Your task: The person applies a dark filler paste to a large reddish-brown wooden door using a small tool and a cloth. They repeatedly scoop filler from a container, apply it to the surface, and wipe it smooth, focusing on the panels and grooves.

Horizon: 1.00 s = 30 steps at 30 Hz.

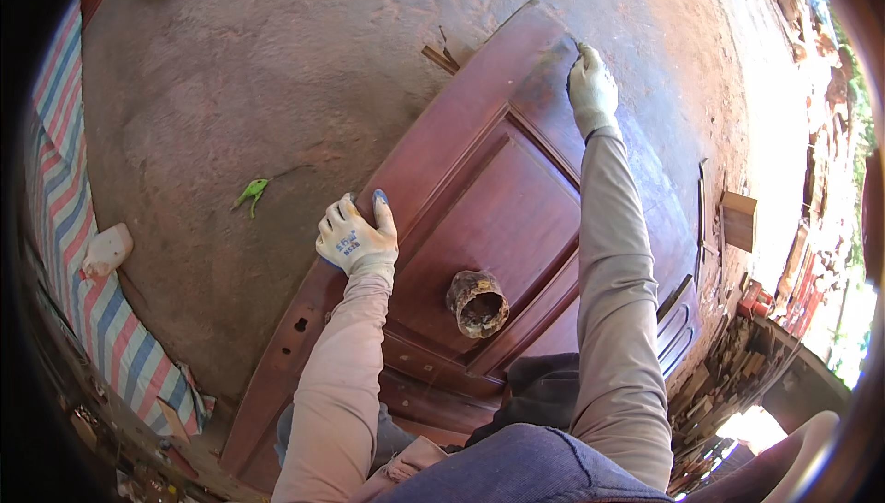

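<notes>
A reddish-brown panelled wooden door (pixel 489 217) lies slanting in front of me, with slots cut in its near left edge. My left hand (pixel 358 237), in a whitish work glove, grips the door's left edge, fingers bent over it and thumb apart. Far off at the top right corner, my right hand (pixel 592 93), in a similar glove, is closed and pressed against the door. Whatever it holds is hidden, though a thin dark rim shows beside the fingers. A crusted, stained can (pixel 457 298) stands on the door between my forearms.
Striped sheeting (pixel 115 319) runs along the left, with a whitish plastic container (pixel 108 249) against it. A green scrap (pixel 251 193) lies on the earthen floor (pixel 230 88). Right of the door are a wooden block (pixel 738 221) and piled wood scraps (pixel 728 369).
</notes>
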Motion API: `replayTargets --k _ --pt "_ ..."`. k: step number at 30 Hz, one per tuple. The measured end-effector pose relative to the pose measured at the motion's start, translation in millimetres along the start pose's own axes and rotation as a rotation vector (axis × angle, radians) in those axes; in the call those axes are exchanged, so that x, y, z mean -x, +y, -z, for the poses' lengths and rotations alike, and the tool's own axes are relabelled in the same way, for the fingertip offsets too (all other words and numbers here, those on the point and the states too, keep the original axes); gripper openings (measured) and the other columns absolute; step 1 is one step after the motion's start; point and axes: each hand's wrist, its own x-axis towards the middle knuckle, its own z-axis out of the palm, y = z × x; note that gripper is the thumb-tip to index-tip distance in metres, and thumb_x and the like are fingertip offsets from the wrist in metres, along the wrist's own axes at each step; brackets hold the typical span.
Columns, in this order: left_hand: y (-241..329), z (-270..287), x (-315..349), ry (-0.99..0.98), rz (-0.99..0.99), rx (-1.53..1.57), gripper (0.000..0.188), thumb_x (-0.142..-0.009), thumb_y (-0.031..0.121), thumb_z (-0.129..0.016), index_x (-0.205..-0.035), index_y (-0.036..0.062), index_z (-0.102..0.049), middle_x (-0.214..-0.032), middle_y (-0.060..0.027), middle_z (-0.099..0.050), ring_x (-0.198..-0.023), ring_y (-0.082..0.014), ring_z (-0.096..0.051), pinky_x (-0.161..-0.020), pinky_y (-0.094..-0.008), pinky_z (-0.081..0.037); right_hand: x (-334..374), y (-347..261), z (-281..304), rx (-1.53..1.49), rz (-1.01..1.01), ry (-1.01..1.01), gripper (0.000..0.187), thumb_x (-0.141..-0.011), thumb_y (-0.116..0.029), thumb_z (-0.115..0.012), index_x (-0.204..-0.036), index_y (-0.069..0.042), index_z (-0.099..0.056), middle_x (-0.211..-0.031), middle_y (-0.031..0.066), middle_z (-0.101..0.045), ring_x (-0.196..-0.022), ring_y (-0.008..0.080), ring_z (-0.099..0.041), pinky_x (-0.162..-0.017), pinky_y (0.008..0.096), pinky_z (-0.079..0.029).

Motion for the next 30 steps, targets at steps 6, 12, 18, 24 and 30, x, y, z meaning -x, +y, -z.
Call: replayTargets --k 6,12,18,24,30 --pt "-6 -10 0 0.063 -0.022 -0.013 0.055 -0.091 0.058 -0.061 -0.111 0.0084 -0.071 -0.108 -0.0084 -0.068 -0.099 -0.0313 -0.065 -0.080 -0.0483 -0.050 -14 -9 -14 0.030 0.044 0.010 0.035 -0.103 -0.029 -0.045 -0.131 -0.017 -0.063 -0.110 0.0205 -0.073 -0.105 0.0398 -0.069 -0.090 0.0502 -0.053" --pt "-6 -9 0 0.048 -0.014 -0.002 0.056 -0.092 0.059 -0.059 -0.112 0.0088 -0.070 -0.110 -0.0063 -0.067 -0.100 -0.0308 -0.065 -0.081 -0.0480 -0.049 3 -23 -22 0.078 0.097 0.012 0.035 -0.102 -0.029 -0.046 -0.131 -0.018 -0.062 -0.110 0.0203 -0.072 -0.100 0.0407 -0.070 -0.085 0.0512 -0.055" --pt "0 -5 0 0.021 -0.010 0.022 0.055 -0.093 0.058 -0.059 -0.113 0.0084 -0.070 -0.111 -0.0075 -0.068 -0.102 -0.0314 -0.065 -0.083 -0.0489 -0.049 34 -14 -30 0.193 0.157 -0.073 0.044 -0.100 -0.027 -0.049 -0.144 -0.028 -0.056 -0.115 0.0169 -0.070 -0.098 0.0393 -0.071 -0.083 0.0504 -0.057" --pt "-6 -2 -1 0.004 0.019 0.011 0.054 -0.093 0.055 -0.060 -0.116 0.0079 -0.069 -0.112 -0.0097 -0.068 -0.107 -0.0329 -0.064 -0.085 -0.0504 -0.050 18 -21 2 0.155 0.194 -0.165 0.038 -0.100 -0.025 -0.049 -0.136 -0.028 -0.061 -0.116 0.0117 -0.070 -0.101 0.0371 -0.070 -0.088 0.0477 -0.055" --pt "1 -3 0 -0.014 0.013 0.011 0.054 -0.093 0.056 -0.060 -0.117 0.0088 -0.069 -0.115 -0.0087 -0.068 -0.109 -0.0321 -0.064 -0.087 -0.0497 -0.049 25 0 -22 0.161 0.196 -0.140 0.045 -0.099 -0.022 -0.049 -0.142 -0.032 -0.057 -0.122 0.0126 -0.067 -0.102 0.0370 -0.069 -0.089 0.0475 -0.055"
